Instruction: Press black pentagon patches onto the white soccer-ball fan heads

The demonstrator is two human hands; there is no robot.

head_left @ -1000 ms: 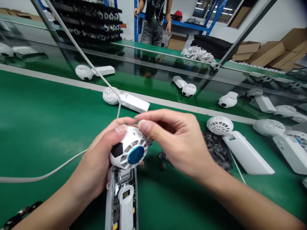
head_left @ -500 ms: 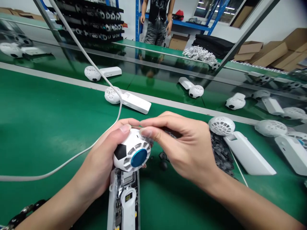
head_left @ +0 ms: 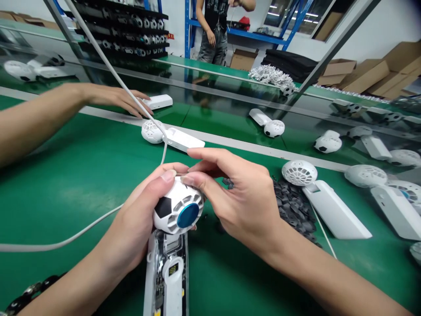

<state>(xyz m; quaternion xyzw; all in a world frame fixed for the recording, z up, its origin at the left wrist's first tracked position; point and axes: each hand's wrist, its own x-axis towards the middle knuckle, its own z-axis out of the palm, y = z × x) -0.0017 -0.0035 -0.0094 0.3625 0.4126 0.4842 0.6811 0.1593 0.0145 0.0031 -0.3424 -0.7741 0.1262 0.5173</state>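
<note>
White device [head_left: 174,227] clear of edge strip [head_left: 243,147]

Back left: black trays [head_left: 121,26] stacked, ball-shaped pieces in them. Person [head_left: 213,33] behind the line, dark sleeveless top, grey jeans. Blue shelving [head_left: 259,37] behind, red item [head_left: 244,21] on it, cardboard box [head_left: 242,60] below. Heap of white cords [head_left: 271,75] on far green strip, black stack [head_left: 289,62] just behind. Open cartons [head_left: 368,77] back right, against white wall [head_left: 397,22]. Slanted grey post [head_left: 338,45], upper right. White cable [head_left: 33,248] across left part of green counter [head_left: 82,188].
</note>
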